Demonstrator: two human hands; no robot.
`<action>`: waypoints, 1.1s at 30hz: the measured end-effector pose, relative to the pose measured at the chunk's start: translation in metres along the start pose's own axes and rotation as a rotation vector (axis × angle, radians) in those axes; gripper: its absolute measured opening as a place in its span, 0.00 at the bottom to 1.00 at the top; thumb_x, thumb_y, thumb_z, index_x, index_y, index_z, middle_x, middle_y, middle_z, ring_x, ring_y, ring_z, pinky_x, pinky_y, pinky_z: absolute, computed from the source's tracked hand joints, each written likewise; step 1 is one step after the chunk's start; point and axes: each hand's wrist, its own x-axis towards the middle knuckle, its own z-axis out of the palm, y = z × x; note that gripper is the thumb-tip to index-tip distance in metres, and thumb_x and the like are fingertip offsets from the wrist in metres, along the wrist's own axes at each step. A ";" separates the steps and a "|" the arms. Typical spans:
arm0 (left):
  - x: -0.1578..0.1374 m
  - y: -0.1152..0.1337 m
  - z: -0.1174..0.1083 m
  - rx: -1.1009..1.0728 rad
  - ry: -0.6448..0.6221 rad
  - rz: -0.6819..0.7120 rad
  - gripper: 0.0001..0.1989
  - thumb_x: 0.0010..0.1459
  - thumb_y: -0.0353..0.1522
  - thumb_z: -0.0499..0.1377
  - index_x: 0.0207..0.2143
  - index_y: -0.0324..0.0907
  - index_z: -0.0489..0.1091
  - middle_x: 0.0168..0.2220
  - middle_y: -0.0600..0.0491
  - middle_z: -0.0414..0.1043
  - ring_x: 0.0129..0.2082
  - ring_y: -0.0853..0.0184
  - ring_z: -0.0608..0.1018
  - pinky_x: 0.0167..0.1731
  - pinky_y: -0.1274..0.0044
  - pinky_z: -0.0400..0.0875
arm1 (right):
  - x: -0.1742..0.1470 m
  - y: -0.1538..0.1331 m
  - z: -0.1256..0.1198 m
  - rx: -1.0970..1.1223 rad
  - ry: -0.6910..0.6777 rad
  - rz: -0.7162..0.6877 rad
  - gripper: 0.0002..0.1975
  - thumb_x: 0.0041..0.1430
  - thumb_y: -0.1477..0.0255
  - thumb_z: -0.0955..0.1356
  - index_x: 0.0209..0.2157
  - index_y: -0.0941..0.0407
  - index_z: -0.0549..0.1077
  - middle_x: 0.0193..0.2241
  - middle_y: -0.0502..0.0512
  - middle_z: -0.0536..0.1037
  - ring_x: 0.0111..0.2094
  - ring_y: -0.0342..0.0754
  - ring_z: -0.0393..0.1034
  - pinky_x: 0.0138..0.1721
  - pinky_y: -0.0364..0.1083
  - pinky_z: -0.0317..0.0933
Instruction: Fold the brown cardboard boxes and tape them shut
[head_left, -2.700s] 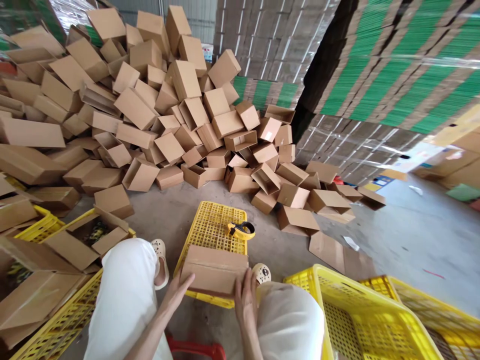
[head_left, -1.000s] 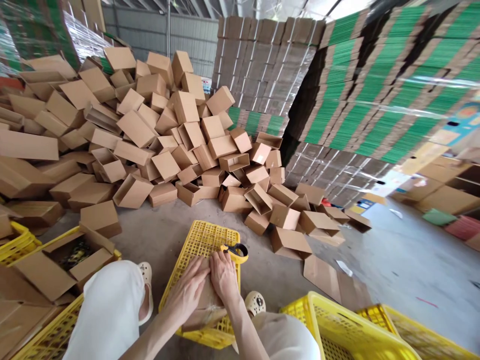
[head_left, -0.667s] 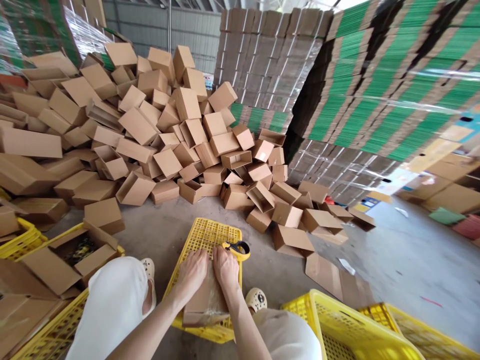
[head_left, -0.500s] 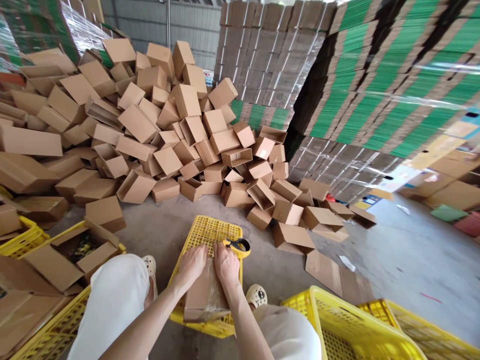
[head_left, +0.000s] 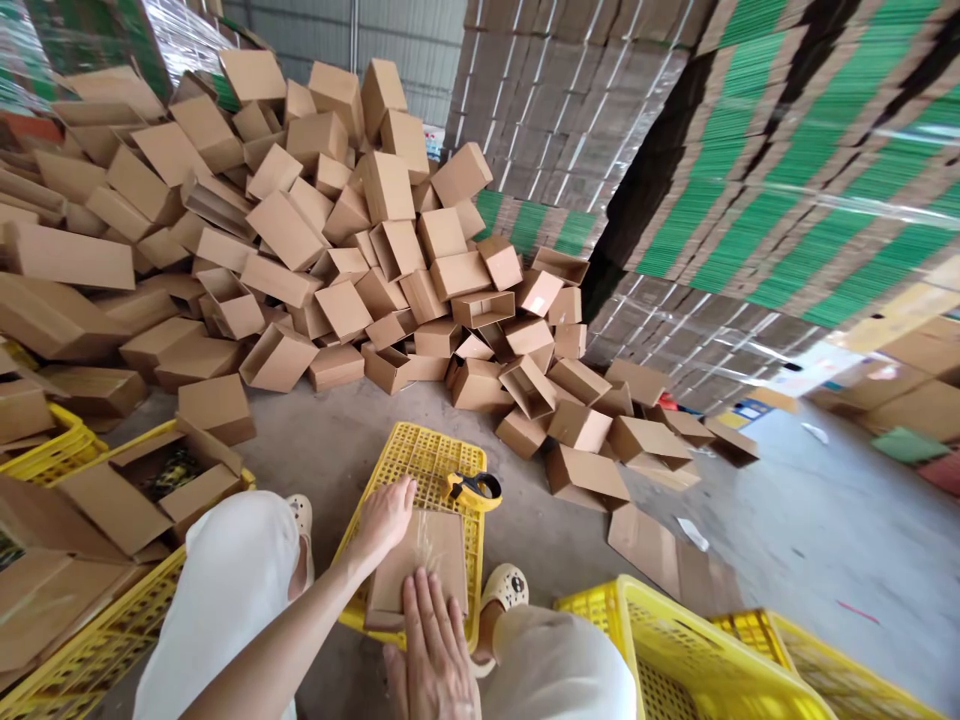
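Observation:
A small closed cardboard box [head_left: 449,548] with clear packing tape [head_left: 424,533] along its top lies on an upturned yellow plastic crate [head_left: 431,452] between my knees. My left hand [head_left: 385,517] is at the box's far left corner, fingers bent together over the edge; the fingertips are partly hidden. Flat on the near end of the box top lies my right hand [head_left: 433,640], its fingers stretched out and holding nothing. Just beyond the box, a yellow and black tape dispenser [head_left: 466,489] rests on the crate, touched by neither hand.
A large heap of cardboard boxes [head_left: 345,310] spreads across the floor ahead. An open box [head_left: 191,480] with dark contents sits in a crate on my left. Yellow crates [head_left: 675,640] stand at my right. Tall stacks of flattened cardboard [head_left: 757,190] rise behind.
My right hand has moved from the box's far edge, beside the left hand, back to its near end and flattened out. My left hand stays at the far edge. The view has shifted slightly.

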 end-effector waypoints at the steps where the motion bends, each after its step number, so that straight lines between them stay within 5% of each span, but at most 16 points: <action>1: 0.000 -0.001 0.000 -0.002 0.005 0.001 0.21 0.78 0.37 0.41 0.50 0.45 0.73 0.47 0.47 0.84 0.49 0.61 0.84 0.44 0.74 0.71 | 0.003 -0.001 0.001 0.005 0.011 0.012 0.35 0.72 0.66 0.61 0.76 0.51 0.50 0.69 0.54 0.67 0.68 0.57 0.66 0.66 0.57 0.63; 9: -0.001 -0.003 0.003 -0.044 0.062 -0.009 0.19 0.77 0.34 0.44 0.52 0.43 0.74 0.48 0.45 0.84 0.49 0.61 0.84 0.47 0.75 0.71 | 0.114 0.020 0.001 -0.004 -0.086 0.068 0.23 0.75 0.70 0.59 0.65 0.56 0.70 0.64 0.59 0.74 0.65 0.55 0.68 0.68 0.56 0.57; 14: -0.002 -0.008 0.003 -0.118 0.065 -0.030 0.20 0.77 0.34 0.42 0.52 0.43 0.74 0.48 0.46 0.84 0.49 0.61 0.84 0.46 0.76 0.71 | 0.147 0.023 0.002 -0.055 -0.226 0.139 0.17 0.75 0.73 0.59 0.41 0.53 0.79 0.37 0.56 0.84 0.43 0.53 0.79 0.53 0.53 0.67; 16: -0.002 -0.009 0.004 -0.150 0.057 -0.047 0.21 0.77 0.34 0.42 0.52 0.43 0.74 0.49 0.46 0.83 0.49 0.61 0.84 0.45 0.75 0.71 | 0.145 0.020 0.001 -0.061 -0.202 0.146 0.17 0.75 0.73 0.59 0.39 0.52 0.78 0.35 0.56 0.83 0.42 0.53 0.78 0.53 0.53 0.66; 19: -0.001 -0.010 0.006 -0.201 0.046 -0.066 0.20 0.76 0.34 0.43 0.52 0.44 0.74 0.50 0.45 0.83 0.50 0.60 0.83 0.45 0.75 0.71 | 0.129 0.015 0.001 -0.047 -0.082 0.119 0.17 0.75 0.72 0.58 0.50 0.54 0.77 0.48 0.59 0.84 0.52 0.55 0.76 0.64 0.58 0.59; 22: 0.002 -0.010 0.008 -0.261 0.045 -0.075 0.19 0.76 0.35 0.44 0.52 0.44 0.75 0.52 0.45 0.82 0.51 0.60 0.83 0.46 0.75 0.70 | 0.093 0.007 0.003 -0.043 0.044 0.093 0.23 0.75 0.68 0.59 0.66 0.55 0.68 0.65 0.60 0.74 0.66 0.57 0.67 0.69 0.59 0.54; 25: 0.003 -0.012 0.010 -0.333 0.041 -0.069 0.19 0.76 0.36 0.44 0.51 0.45 0.74 0.47 0.46 0.84 0.49 0.61 0.84 0.46 0.75 0.70 | 0.043 -0.002 0.003 -0.019 0.114 0.113 0.29 0.75 0.65 0.60 0.73 0.51 0.58 0.69 0.56 0.68 0.68 0.57 0.65 0.68 0.58 0.57; 29: -0.003 -0.017 0.017 -0.420 0.045 -0.067 0.19 0.76 0.38 0.44 0.50 0.45 0.75 0.48 0.46 0.83 0.50 0.62 0.84 0.49 0.75 0.71 | 0.003 0.003 -0.002 0.082 0.040 0.138 0.30 0.74 0.65 0.61 0.74 0.44 0.57 0.68 0.51 0.68 0.68 0.57 0.66 0.69 0.58 0.60; 33: -0.020 -0.031 0.032 -0.624 0.161 -0.122 0.21 0.74 0.42 0.48 0.59 0.42 0.70 0.60 0.42 0.77 0.58 0.60 0.80 0.57 0.72 0.70 | 0.027 0.033 -0.009 0.284 -0.046 0.371 0.30 0.74 0.57 0.62 0.71 0.52 0.64 0.71 0.58 0.64 0.71 0.60 0.59 0.71 0.62 0.57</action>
